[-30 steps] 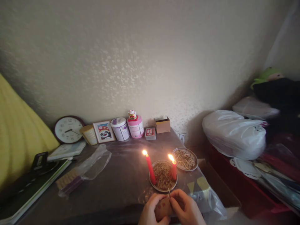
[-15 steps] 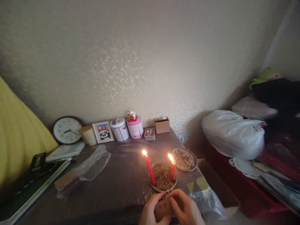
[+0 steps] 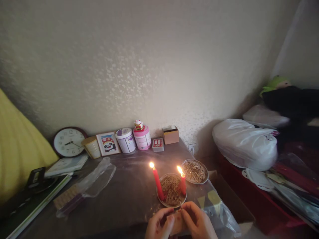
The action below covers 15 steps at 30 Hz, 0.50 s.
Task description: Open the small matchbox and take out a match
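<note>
At the bottom edge of the head view my left hand [image 3: 159, 226] and my right hand [image 3: 197, 221] are together around a small brownish matchbox [image 3: 177, 223]. My right hand pinches a thin matchstick [image 3: 180, 204] that points up from the box. Just beyond my hands a round dish [image 3: 171, 191] full of brown sticks carries two lit red candles, the left candle [image 3: 157, 181] and the right candle [image 3: 182, 183]. A second dish [image 3: 195, 171] of the same sticks sits behind it to the right.
On the dark table [image 3: 124, 196] a clear bag of incense sticks [image 3: 82, 189] lies to the left. Along the wall stand a clock [image 3: 68, 142], a panda picture [image 3: 108, 144], two tubs [image 3: 134, 138] and small boxes [image 3: 170, 135]. Plastic bags [image 3: 245, 144] pile up at right.
The camera view has tilted up slightly, so everything sits a little lower. My left hand's fingers have shifted on the box; the candles and dishes have not moved.
</note>
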Each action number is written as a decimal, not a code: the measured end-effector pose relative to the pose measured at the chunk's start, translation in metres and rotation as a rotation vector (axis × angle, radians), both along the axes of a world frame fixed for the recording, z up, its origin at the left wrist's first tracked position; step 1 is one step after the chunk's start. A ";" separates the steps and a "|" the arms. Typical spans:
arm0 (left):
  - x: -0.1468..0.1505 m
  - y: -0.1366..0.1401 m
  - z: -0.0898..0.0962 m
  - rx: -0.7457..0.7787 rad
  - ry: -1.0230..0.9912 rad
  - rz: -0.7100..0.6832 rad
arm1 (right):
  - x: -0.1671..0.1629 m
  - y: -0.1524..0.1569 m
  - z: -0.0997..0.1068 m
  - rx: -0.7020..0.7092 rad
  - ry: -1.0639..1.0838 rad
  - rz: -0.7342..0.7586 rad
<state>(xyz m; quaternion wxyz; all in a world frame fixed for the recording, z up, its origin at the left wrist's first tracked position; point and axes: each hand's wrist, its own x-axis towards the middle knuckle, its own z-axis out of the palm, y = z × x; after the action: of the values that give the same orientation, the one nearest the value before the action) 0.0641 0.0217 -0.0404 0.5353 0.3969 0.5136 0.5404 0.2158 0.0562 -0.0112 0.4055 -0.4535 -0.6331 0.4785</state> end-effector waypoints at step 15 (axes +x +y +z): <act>-0.002 0.005 0.018 -0.046 -0.019 0.129 | 0.004 0.002 0.005 -0.078 0.197 -0.026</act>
<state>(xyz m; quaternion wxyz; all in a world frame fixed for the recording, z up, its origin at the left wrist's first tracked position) 0.0626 0.0267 -0.0222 0.5132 0.3453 0.5455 0.5655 0.2196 0.0577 -0.0060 0.4538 -0.4279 -0.5654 0.5398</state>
